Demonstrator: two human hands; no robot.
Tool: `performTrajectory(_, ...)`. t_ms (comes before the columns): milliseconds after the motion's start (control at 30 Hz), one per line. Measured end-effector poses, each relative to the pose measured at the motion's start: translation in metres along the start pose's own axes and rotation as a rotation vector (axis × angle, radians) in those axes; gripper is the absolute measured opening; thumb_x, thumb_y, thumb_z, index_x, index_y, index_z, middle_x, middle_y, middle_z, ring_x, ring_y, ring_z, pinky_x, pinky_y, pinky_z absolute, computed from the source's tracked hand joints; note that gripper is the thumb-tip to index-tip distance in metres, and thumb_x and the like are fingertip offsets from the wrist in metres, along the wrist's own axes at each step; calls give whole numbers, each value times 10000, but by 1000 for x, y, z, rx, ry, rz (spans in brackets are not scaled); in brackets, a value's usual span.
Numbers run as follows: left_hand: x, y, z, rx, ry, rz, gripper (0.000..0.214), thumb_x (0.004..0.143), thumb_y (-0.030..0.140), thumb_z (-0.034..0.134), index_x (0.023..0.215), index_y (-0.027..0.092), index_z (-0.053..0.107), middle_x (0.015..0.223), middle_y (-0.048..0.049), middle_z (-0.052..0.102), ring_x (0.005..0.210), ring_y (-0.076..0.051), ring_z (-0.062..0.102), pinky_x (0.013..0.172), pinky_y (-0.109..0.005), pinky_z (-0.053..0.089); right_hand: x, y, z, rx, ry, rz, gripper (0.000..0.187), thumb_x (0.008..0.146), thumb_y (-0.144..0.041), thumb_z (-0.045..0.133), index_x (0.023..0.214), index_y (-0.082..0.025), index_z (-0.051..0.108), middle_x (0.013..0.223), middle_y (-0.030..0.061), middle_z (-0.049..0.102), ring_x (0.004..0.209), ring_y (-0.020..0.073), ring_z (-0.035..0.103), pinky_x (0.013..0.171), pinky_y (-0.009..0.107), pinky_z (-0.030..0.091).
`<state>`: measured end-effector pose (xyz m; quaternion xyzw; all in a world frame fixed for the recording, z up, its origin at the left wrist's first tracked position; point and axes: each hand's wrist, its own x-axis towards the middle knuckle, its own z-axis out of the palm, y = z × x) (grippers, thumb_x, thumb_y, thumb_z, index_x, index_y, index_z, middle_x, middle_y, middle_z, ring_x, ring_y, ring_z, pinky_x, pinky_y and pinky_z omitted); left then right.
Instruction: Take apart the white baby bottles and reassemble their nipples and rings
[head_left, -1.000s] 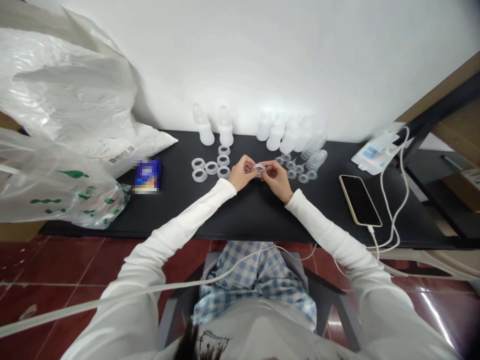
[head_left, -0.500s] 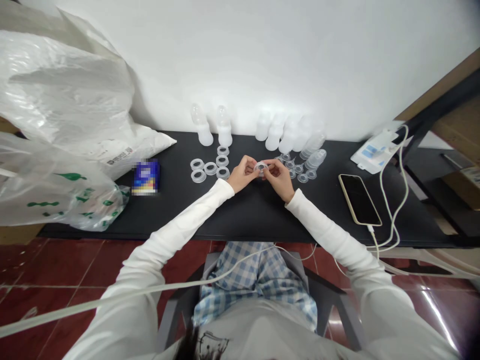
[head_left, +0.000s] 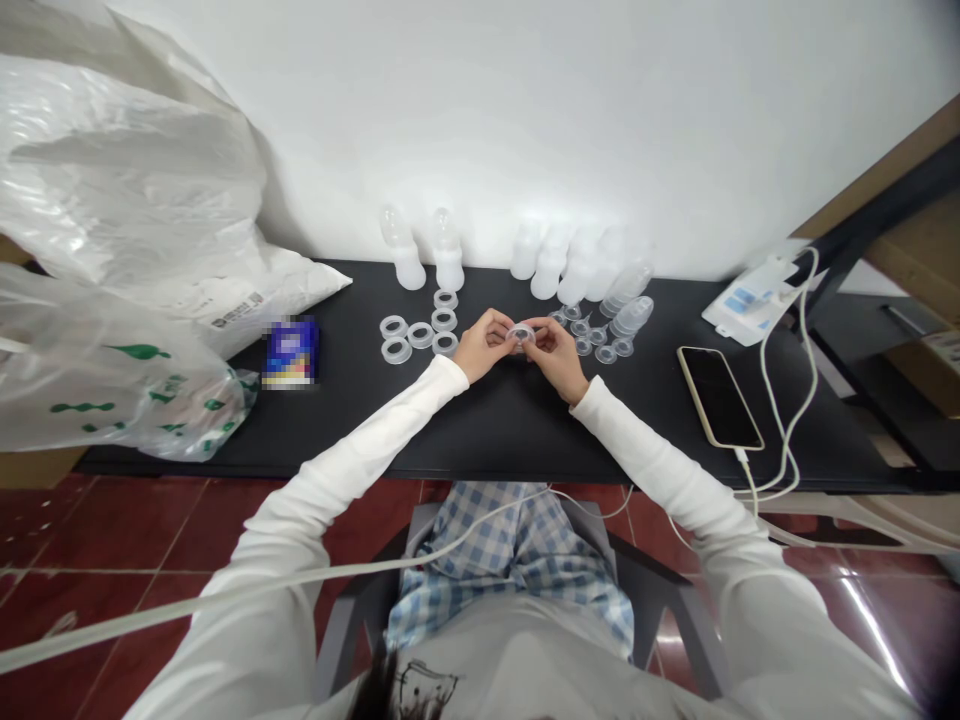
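Between the fingertips of both hands is a translucent bottle collar ring [head_left: 520,337], held above the black table. My left hand [head_left: 484,348] pinches its left side, and my right hand [head_left: 556,356] grips its right side. Whether a nipple sits inside the ring is too small to tell. Several similar collar rings [head_left: 397,350] lie left of my left hand. Close to my right hand are several clear silicone nipples [head_left: 606,354]. Behind the rings stand two capped baby bottles [head_left: 448,262]; several white bottle bodies [head_left: 550,268] stand behind my right hand.
Clear domed caps [head_left: 631,316] lie right of the nipples. A phone [head_left: 720,398] on a charging cable and a white power strip [head_left: 750,298] occupy the table's right side. A blue packet [head_left: 291,350] and large plastic bags [head_left: 135,200] are at left. The wall borders the back.
Both hands stay almost in place, still pinching the collar ring. Only slight finger movement shows, along with a tiny shift of the view.
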<state>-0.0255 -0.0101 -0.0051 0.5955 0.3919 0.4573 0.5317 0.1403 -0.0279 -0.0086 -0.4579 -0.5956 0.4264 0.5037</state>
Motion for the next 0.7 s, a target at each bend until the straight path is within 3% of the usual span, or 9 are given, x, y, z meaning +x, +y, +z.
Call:
performTrajectory(233, 0, -1, 4, 16, 9, -29, 309, 761, 262, 805, 868, 188, 525, 678, 54, 643, 550, -88, 629, 570, -223, 511, -4, 1, 6, -72, 77, -16, 448, 741, -600, 751, 971, -245, 603, 652, -56, 470, 600, 123, 445, 560, 278, 388)
performTrajectory(500, -2, 6, 5, 18, 33, 17, 311, 838, 390, 744, 872, 200, 500, 616, 71, 617, 519, -86, 632, 526, -199, 510, -2, -4, 3, -73, 82, -70, 468, 801, -666, 673, 976, -234, 633, 635, -53, 481, 584, 115, 440, 572, 284, 372)
performTrajectory(700, -7, 12, 6, 149, 29, 29, 251, 839, 227, 719, 813, 201, 471, 573, 88, 583, 455, -72, 583, 449, -173, 430, -2, -3, 5, -92, 101, -143, 437, 798, -646, 688, 880, -222, 617, 611, -68, 403, 554, 103, 384, 544, 282, 320)
